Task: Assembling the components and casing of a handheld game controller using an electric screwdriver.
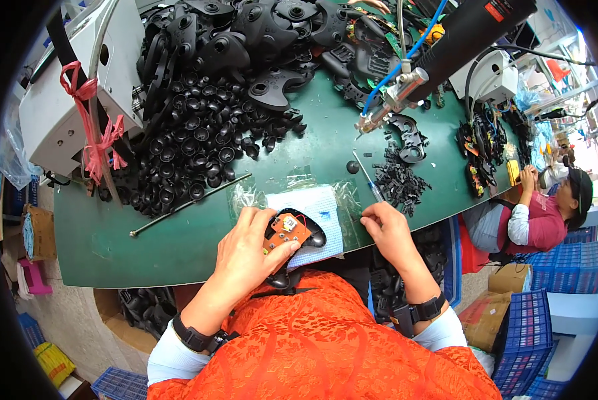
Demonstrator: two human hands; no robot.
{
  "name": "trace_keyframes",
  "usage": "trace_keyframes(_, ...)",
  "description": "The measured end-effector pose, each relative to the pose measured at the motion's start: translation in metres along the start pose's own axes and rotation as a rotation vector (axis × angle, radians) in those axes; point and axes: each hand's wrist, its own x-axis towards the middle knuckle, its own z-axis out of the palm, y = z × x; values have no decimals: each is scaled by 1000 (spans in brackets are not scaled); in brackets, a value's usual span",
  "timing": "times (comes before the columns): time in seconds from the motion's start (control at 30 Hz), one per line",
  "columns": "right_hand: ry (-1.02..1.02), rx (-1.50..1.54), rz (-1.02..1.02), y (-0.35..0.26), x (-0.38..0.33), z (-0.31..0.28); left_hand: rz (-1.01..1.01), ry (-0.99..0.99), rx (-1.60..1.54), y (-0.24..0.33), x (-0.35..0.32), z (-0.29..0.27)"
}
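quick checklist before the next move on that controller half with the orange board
1. Left hand steadies the controller half: ok, fingers wrap its left side.
2. Orange circuit board seated in the shell: cannot tell, it lies on top but the fit is not visible.
3. Work rests on the white cloth: ok.
4. Right hand free of the work: ok, it is at the table edge; whether it pinches a small part cannot tell.
5. Hanging screwdriver within reach above the green table: ok.
6. Small black parts pile nearby: ok.
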Motion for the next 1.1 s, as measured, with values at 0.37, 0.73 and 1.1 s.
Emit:
trace_keyframes(0.37, -82, 173, 116, -43, -2, 11, 83, -106, -284, -20, -6, -11)
trace_keyframes(0.73, -429, 1019, 605, -67, -28, 32, 147, 45, -184, -14, -22, -1)
trace_keyframes(1.1, -509, 992, 667, -72, -29, 33, 546, 17, -6, -6, 1, 2)
